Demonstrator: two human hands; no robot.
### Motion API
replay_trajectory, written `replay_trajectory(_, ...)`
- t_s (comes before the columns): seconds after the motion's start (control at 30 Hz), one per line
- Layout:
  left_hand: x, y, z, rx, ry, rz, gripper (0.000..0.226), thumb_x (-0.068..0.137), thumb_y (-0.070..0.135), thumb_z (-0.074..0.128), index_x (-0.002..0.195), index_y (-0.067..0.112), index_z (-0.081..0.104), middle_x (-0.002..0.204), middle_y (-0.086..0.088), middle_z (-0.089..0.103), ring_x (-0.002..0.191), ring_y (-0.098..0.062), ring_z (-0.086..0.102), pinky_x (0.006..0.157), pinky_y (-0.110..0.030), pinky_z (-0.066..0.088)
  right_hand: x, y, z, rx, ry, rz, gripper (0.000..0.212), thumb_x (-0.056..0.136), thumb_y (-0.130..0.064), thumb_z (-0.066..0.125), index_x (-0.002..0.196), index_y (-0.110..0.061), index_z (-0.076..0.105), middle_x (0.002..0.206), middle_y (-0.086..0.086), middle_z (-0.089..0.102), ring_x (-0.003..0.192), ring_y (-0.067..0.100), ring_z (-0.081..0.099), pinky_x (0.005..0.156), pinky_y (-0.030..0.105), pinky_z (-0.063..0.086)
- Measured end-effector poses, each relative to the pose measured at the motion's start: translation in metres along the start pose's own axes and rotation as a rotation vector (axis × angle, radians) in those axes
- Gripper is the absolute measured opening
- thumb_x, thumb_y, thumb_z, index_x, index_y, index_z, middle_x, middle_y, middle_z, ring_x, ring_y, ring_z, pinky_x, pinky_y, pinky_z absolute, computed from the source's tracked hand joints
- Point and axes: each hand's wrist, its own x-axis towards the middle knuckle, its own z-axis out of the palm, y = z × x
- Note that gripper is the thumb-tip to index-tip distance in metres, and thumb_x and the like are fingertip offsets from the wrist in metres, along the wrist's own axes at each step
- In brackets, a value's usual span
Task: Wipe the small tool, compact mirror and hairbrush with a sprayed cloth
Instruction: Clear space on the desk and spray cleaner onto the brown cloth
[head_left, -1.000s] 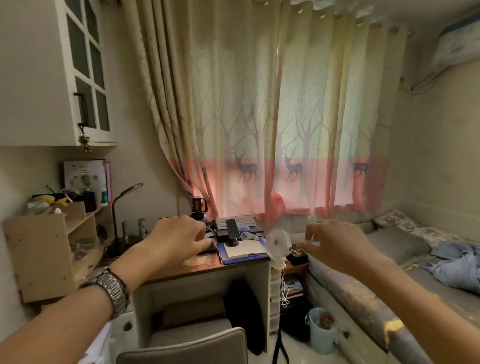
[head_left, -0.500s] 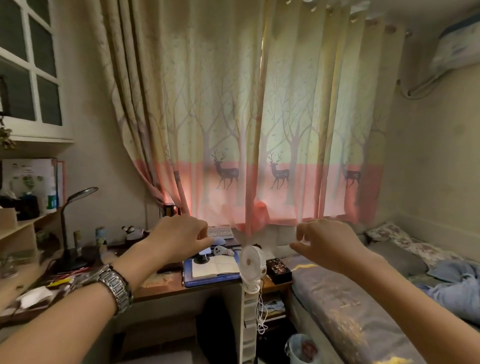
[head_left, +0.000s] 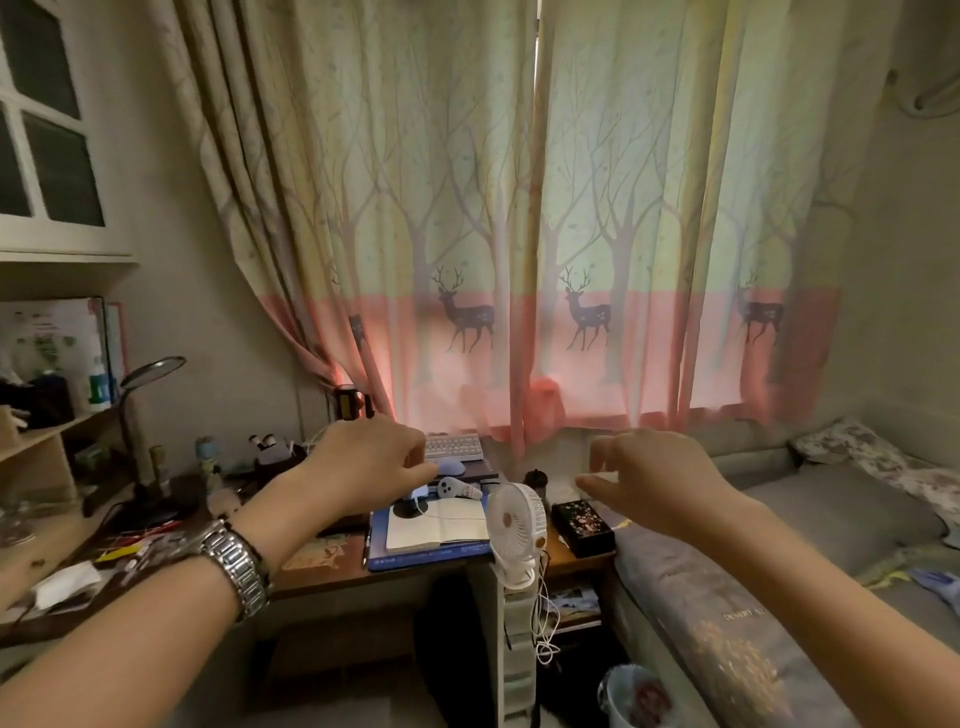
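Note:
My left hand (head_left: 363, 467), with a metal watch on its wrist, hovers above the back of the wooden desk (head_left: 332, 571). Its fingers hang loosely curled and hold nothing. My right hand (head_left: 654, 478) floats at the same height over the desk's right end, fingers drooping and spread, also empty. I cannot pick out a small tool, compact mirror or hairbrush among the desk clutter. A crumpled white piece (head_left: 67, 582) lies at the desk's left end; whether it is cloth or paper I cannot tell.
An open notebook (head_left: 436, 527), a white clip fan (head_left: 514, 519), a black box (head_left: 582, 525), a keyboard (head_left: 452, 447) and a desk lamp (head_left: 150, 374) crowd the desk. A bed (head_left: 727, 623) runs along the right. A bin (head_left: 634, 696) stands below.
The view has come closer to the desk and turned slightly right; the chair has dropped out of view. Both hands stay raised and empty in front of me.

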Motion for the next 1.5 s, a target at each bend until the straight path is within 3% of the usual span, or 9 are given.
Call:
replay_trajectory(0.13, 0.040, -0.004, 0.038, -0.019, -0.005, 0.000, 0.047, 0.089, 0.062, 0.037, 0.100, 0.023, 0.060, 0.089, 0.003, 0.065, 0.079, -0.014, 0.060, 0.068, -0.029, 0.049, 0.035, 0.010, 0.032, 0.001, -0.035, -0.015, 0.036, 0.090, -0.056, 0.046, 0.107, -0.027, 0.061, 0.107, -0.008, 0.065, 0.089, 0.012, 0.059, 0.074, 0.026, 0.044)
replay_trajectory(0.27, 0.088, -0.023, 0.072, -0.049, -0.010, -0.027, 0.045, 0.089, 0.061, 0.037, 0.101, 0.025, 0.060, 0.090, 0.005, 0.065, 0.080, -0.014, 0.061, 0.071, -0.032, 0.051, 0.092, 0.024, 0.063, 0.021, -0.070, -0.052, 0.035, 0.092, -0.052, 0.047, 0.109, -0.025, 0.061, 0.109, -0.007, 0.065, 0.092, 0.012, 0.060, 0.068, 0.023, 0.037)
replay_trajectory(0.37, 0.123, -0.046, 0.086, -0.073, -0.036, -0.060, 0.052, 0.084, 0.068, 0.033, 0.095, 0.024, 0.060, 0.088, 0.005, 0.064, 0.079, -0.013, 0.059, 0.072, -0.032, 0.051, 0.140, 0.029, 0.079, 0.034, -0.086, -0.087, 0.035, 0.093, -0.050, 0.046, 0.113, -0.025, 0.060, 0.113, -0.008, 0.064, 0.095, 0.011, 0.059, 0.070, 0.021, 0.035)
replay_trajectory(0.53, 0.168, -0.082, 0.098, -0.025, -0.005, -0.075, 0.036, 0.092, 0.055, 0.040, 0.098, 0.025, 0.059, 0.093, 0.005, 0.063, 0.078, -0.012, 0.056, 0.063, -0.027, 0.039, 0.205, 0.026, 0.114, 0.115, -0.030, -0.103, 0.034, 0.092, -0.051, 0.047, 0.111, -0.026, 0.061, 0.111, -0.009, 0.064, 0.090, 0.008, 0.059, 0.073, 0.020, 0.042)
replay_trajectory(0.7, 0.190, -0.110, 0.124, -0.045, -0.073, -0.112, 0.038, 0.091, 0.057, 0.041, 0.097, 0.026, 0.061, 0.096, 0.006, 0.064, 0.083, -0.013, 0.060, 0.071, -0.032, 0.048, 0.251, 0.013, 0.155, 0.158, -0.044, -0.149, 0.035, 0.090, -0.054, 0.049, 0.110, -0.028, 0.062, 0.110, -0.009, 0.066, 0.089, 0.011, 0.061, 0.075, 0.024, 0.049)
replay_trajectory(0.93, 0.219, -0.143, 0.173, -0.078, -0.142, -0.165, 0.039, 0.089, 0.059, 0.042, 0.095, 0.026, 0.062, 0.093, 0.006, 0.066, 0.085, -0.012, 0.061, 0.076, -0.034, 0.052, 0.314, 0.003, 0.217, 0.192, -0.073, -0.207, 0.037, 0.089, -0.055, 0.047, 0.107, -0.027, 0.064, 0.101, -0.008, 0.068, 0.083, 0.012, 0.061, 0.065, 0.026, 0.043)
replay_trajectory(1.07, 0.246, -0.158, 0.200, -0.071, -0.155, -0.192, 0.038, 0.089, 0.057, 0.043, 0.095, 0.025, 0.062, 0.093, 0.005, 0.066, 0.085, -0.013, 0.061, 0.073, -0.033, 0.050, 0.351, 0.004, 0.250, 0.199, -0.089, -0.240, 0.037, 0.089, -0.056, 0.048, 0.106, -0.027, 0.063, 0.103, -0.007, 0.067, 0.085, 0.012, 0.062, 0.070, 0.026, 0.049)
replay_trajectory(1.2, 0.285, -0.170, 0.227, -0.075, -0.152, -0.226, 0.039, 0.090, 0.057, 0.042, 0.096, 0.024, 0.063, 0.095, 0.005, 0.067, 0.086, -0.015, 0.061, 0.075, -0.035, 0.051, 0.398, 0.009, 0.282, 0.203, -0.081, -0.291, 0.035, 0.090, -0.055, 0.047, 0.105, -0.026, 0.061, 0.102, -0.006, 0.065, 0.086, 0.013, 0.060, 0.065, 0.025, 0.041)
replay_trajectory(1.5, 0.364, -0.189, 0.269, -0.086, -0.205, -0.338, 0.035, 0.089, 0.058, 0.043, 0.096, 0.028, 0.062, 0.092, 0.008, 0.065, 0.081, -0.010, 0.055, 0.069, -0.030, 0.041, 0.484, 0.032, 0.340, 0.269, -0.093, -0.375, 0.038, 0.091, -0.055, 0.042, 0.110, -0.027, 0.060, 0.109, -0.006, 0.063, 0.097, 0.015, 0.058, 0.070, 0.028, 0.039)
